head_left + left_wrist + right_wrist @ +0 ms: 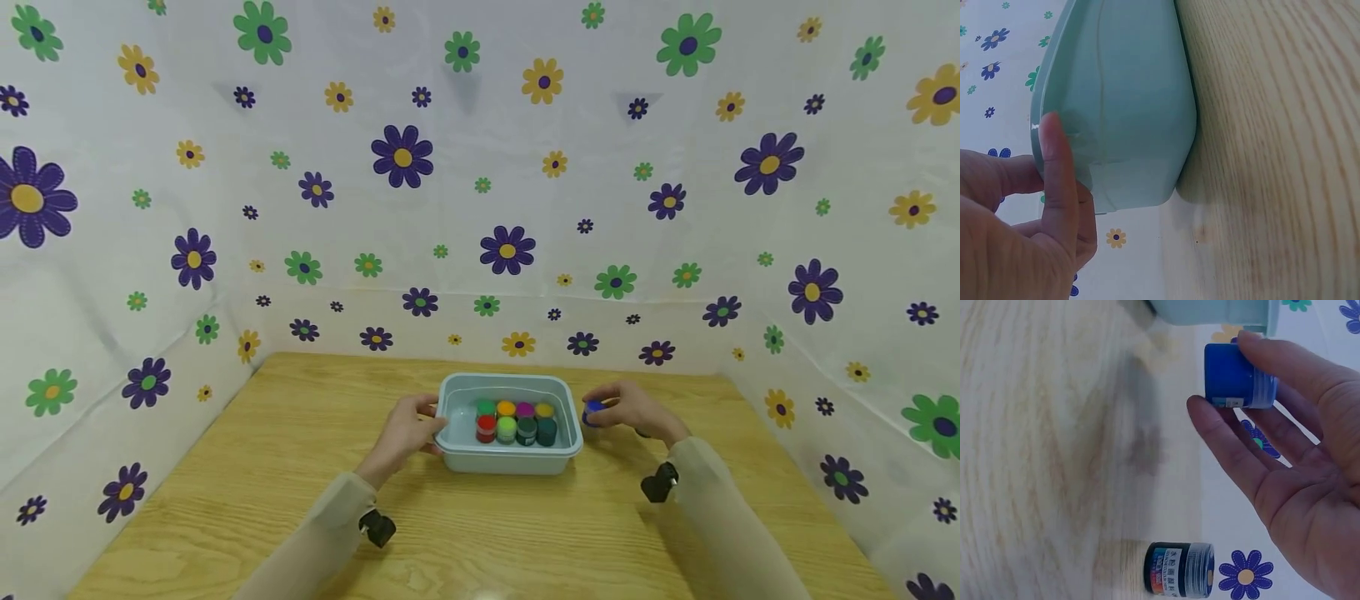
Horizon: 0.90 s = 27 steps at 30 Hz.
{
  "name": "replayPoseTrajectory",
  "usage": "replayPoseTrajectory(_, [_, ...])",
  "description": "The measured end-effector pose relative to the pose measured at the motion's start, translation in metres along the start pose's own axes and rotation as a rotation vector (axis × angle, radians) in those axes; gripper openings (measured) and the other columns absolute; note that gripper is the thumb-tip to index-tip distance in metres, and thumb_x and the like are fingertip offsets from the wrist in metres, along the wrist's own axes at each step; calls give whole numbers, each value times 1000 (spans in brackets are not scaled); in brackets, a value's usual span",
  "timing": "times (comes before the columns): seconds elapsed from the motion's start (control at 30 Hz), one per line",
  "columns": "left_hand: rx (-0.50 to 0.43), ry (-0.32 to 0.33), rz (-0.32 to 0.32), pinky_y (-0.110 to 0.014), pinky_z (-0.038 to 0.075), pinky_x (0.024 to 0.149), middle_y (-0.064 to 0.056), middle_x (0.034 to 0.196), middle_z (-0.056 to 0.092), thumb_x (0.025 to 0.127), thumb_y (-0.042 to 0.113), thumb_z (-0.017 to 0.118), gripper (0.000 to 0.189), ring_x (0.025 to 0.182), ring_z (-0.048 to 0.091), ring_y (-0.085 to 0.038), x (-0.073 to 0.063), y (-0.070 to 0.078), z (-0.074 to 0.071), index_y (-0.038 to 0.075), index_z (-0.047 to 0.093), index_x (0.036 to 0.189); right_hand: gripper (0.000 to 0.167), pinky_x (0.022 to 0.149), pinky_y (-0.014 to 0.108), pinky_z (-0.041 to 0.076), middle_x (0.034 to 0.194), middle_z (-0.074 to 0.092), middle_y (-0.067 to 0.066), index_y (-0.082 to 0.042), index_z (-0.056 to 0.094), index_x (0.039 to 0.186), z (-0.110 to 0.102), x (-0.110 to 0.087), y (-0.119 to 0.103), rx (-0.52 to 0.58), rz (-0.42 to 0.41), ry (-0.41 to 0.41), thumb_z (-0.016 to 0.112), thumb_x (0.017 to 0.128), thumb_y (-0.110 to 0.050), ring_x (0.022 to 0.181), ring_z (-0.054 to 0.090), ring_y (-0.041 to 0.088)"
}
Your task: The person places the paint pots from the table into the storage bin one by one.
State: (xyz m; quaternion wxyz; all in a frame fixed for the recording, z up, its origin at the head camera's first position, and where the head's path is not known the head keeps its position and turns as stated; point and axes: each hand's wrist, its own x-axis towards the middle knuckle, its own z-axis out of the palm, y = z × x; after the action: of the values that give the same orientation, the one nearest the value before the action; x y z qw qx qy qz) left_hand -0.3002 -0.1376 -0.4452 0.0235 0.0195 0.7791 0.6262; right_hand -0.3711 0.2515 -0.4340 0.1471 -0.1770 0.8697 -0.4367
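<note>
A pale blue plastic tub (504, 462) stands on the table with several small paint jars in its right part, among them a red jar (486, 428) and a light green jar (507, 430). My left hand (405, 435) grips the tub's left end at the rim; the left wrist view shows the tub wall (1129, 119) with a finger against it. Just right of the tub, my right hand (633, 410) pinches a blue paint jar (1229, 375) between thumb and fingers. The jar appears held above the table, its shadow apart from it.
A dark, labelled paint jar (1179, 570) stands on the table beyond the right hand, mostly hidden by that hand in the head view. The wooden table (480, 533) is bordered by a white flowered sheet (450, 225) at the back and sides.
</note>
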Motion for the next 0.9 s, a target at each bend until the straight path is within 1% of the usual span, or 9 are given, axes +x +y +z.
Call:
replayPoseTrajectory(0.07, [1, 7, -1, -35, 61, 55, -21, 108, 55, 90, -4, 62, 43, 80, 65, -33, -1, 0, 0, -6, 55, 132, 47, 93, 44, 56, 129, 59, 26, 4, 59, 128, 0, 0, -3, -7, -31, 17, 72, 89, -18, 109, 63, 29])
replayPoseTrajectory(0.17, [4, 19, -8, -35, 61, 54, -21, 108, 55, 90, -4, 62, 42, 80, 65, -33, -1, 0, 1, -5, 56, 132, 47, 96, 47, 55, 125, 61, 24, 3, 59, 128, 0, 1, -6, 8, -37, 58, 73, 89, -19, 107, 63, 29])
replayPoseTrajectory(0.33, [-7, 10, -14, -35, 61, 55, -22, 110, 54, 90, -3, 62, 43, 81, 65, -34, -2, 1, 1, -4, 56, 133, 48, 97, 48, 54, 123, 63, 18, -2, 60, 129, 1, 2, -16, -5, -56, 138, 73, 89, -25, 108, 62, 28])
replayPoseTrajectory(0.5, [-5, 19, -9, -34, 60, 54, -21, 109, 54, 90, -3, 63, 43, 77, 64, -29, -1, 2, -1, -4, 56, 133, 47, 97, 48, 53, 121, 65, 15, -8, 62, 126, 6, 3, -31, 21, -97, 208, 74, 88, -33, 102, 64, 26])
replayPoseTrajectory(0.57, [3, 24, -10, -34, 60, 53, -21, 108, 54, 91, -3, 63, 42, 75, 62, -26, -1, 2, -1, -4, 56, 132, 49, 99, 48, 52, 119, 66, 13, -11, 63, 124, 9, 4, -37, 40, -93, 226, 76, 85, -36, 99, 65, 23])
replayPoseTrajectory(0.63, [8, 25, -13, -34, 60, 53, -20, 107, 54, 91, -3, 63, 42, 74, 62, -25, -1, 2, 0, -4, 57, 132, 51, 100, 48, 52, 119, 66, 11, -12, 63, 125, 13, 5, -42, 47, -92, 226, 77, 84, -38, 99, 65, 21])
replayPoseTrajectory(0.73, [7, 27, -19, -33, 60, 53, -20, 108, 54, 90, -3, 63, 42, 75, 62, -26, -1, 1, 0, -5, 56, 132, 50, 97, 47, 54, 119, 67, 13, -8, 63, 126, 19, 8, -51, 48, -99, 201, 77, 85, -34, 98, 65, 21])
replayPoseTrajectory(0.83, [8, 28, -20, -33, 60, 53, -20, 108, 54, 91, -3, 62, 42, 76, 63, -26, -1, 1, 1, -4, 56, 133, 49, 92, 40, 57, 116, 68, 15, -2, 62, 126, 27, 13, -58, 33, -118, 166, 76, 87, -28, 96, 64, 21])
replayPoseTrajectory(0.9, [7, 26, -19, -33, 60, 53, -20, 108, 54, 91, -3, 62, 42, 76, 63, -27, 0, 1, 1, -4, 56, 132, 48, 90, 36, 58, 113, 69, 13, 0, 64, 124, 33, 16, -62, 23, -118, 148, 76, 86, -27, 94, 64, 20])
